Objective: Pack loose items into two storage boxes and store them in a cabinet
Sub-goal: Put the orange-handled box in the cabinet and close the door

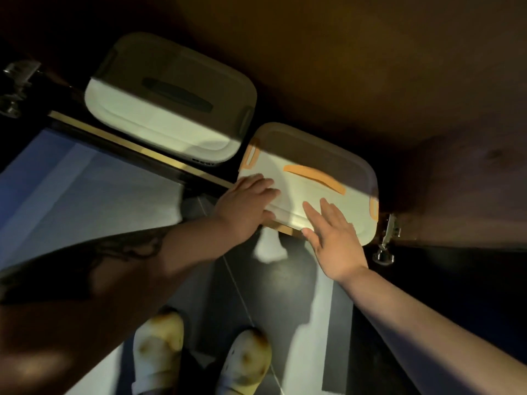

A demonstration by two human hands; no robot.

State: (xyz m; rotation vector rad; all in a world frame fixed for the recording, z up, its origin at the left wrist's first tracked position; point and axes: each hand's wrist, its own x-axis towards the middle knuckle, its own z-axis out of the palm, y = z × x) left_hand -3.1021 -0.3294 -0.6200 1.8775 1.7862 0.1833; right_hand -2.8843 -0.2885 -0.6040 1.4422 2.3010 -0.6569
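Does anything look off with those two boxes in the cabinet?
Only slightly: the orange-handled box still overhangs the cabinet's front edge, while the dark-handled box sits further in. Both lids look closed; nothing spilled.

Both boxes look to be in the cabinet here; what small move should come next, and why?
Probably one more short push. The orange-handled box overhangs the cabinet's front edge, while the dark-handled box sits deeper. The left hand and right hand lie flat on its lid, placed to slide it back.

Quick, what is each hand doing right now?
Left hand: open, fingers flat on the orange-handled box lid.
Right hand: open, fingers straight on the same lid.
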